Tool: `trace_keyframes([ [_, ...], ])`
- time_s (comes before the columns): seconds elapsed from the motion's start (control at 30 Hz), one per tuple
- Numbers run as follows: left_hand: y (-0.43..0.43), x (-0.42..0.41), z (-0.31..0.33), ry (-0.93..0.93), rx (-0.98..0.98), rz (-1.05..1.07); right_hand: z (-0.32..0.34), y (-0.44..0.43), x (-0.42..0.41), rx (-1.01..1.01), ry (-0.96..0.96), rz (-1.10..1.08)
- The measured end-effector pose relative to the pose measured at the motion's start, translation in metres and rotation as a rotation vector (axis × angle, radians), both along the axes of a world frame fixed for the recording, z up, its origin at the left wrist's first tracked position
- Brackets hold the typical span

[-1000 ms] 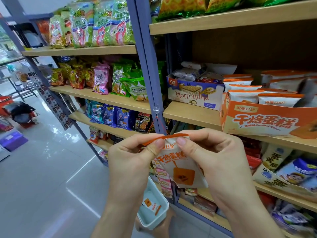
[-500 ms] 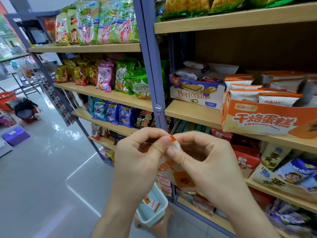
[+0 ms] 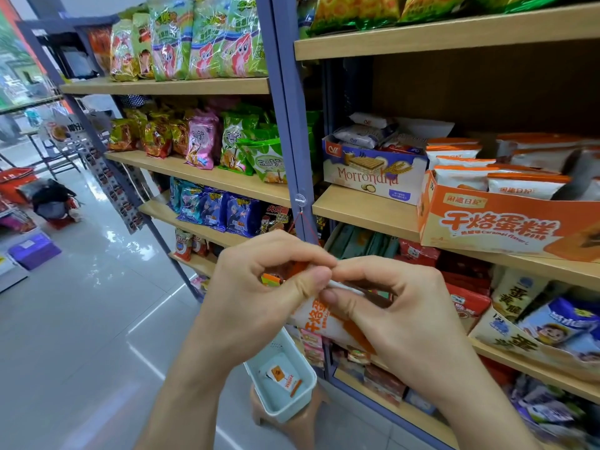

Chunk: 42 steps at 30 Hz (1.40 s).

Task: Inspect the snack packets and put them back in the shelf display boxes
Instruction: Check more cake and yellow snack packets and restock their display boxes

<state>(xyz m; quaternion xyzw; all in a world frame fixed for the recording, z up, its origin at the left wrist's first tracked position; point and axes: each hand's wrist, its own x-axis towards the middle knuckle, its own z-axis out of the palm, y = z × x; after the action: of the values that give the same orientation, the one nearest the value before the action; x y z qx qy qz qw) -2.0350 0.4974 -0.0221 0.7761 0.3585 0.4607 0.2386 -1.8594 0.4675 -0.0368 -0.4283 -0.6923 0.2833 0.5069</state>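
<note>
1. At chest height before the shelving, the left hand (image 3: pixel 259 297) pinches the top edge of a white-and-orange snack packet (image 3: pixel 316 321) between thumb and curled forefinger.
2. Below that hand, a pale plastic basket (image 3: pixel 269 396) sits on a brown stool (image 3: pixel 302 423). One more packet (image 3: pixel 284 378) with the same orange print lies flat inside, probably next in line.
3. Between the two hands the held packet hangs tilted. Its sealed top is bunched under the fingertips, and its far side is partly hidden by the right hand.
4. Just right of it, the right hand (image 3: pixel 399 319) pinches the same top edge, thumb on the near face and fingers curled behind. The fingertips of the two hands meet.
5. Judged from this grip, the step in hand is inspection, with the seal being felt or tugged.
6. Farther right and higher, the orange display box (image 3: pixel 506 222) stands on the wooden shelf (image 3: pixel 363 209). It holds upright rows of matching packets (image 3: pixel 526 186), well apart from the hands.
7. The next move would call for one hand to let go. The other would carry the packet up and rightward over the box's front wall and slip it upright into a row without crushing its neighbours.
</note>
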Motion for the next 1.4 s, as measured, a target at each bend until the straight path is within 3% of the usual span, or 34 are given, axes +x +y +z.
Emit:
trace_keyframes([
  [0.23,0.005,-0.010,0.004,0.156,0.015,-0.031,-0.003,0.002,0.006,-0.032,-0.092,-0.004],
  [0.43,0.004,-0.011,0.004,0.228,0.184,0.034,0.000,0.007,0.013,-0.037,-0.179,0.013],
  [0.67,0.009,-0.024,-0.006,0.037,0.091,0.101,-0.001,0.019,0.029,0.012,-0.334,-0.133],
  [0.9,0.012,-0.028,-0.012,0.017,0.114,0.141,-0.003,0.028,0.025,0.073,-0.282,-0.101],
  [1.13,0.016,-0.018,-0.025,0.363,0.388,0.301,-0.007,0.031,0.014,0.299,-0.410,-0.220],
  [1.27,0.019,-0.014,-0.031,0.306,0.448,0.333,-0.009,0.029,0.009,0.334,-0.426,-0.212],
  [1.4,0.019,-0.017,-0.031,0.165,0.439,0.362,-0.006,0.027,0.012,0.215,-0.282,-0.123],
])
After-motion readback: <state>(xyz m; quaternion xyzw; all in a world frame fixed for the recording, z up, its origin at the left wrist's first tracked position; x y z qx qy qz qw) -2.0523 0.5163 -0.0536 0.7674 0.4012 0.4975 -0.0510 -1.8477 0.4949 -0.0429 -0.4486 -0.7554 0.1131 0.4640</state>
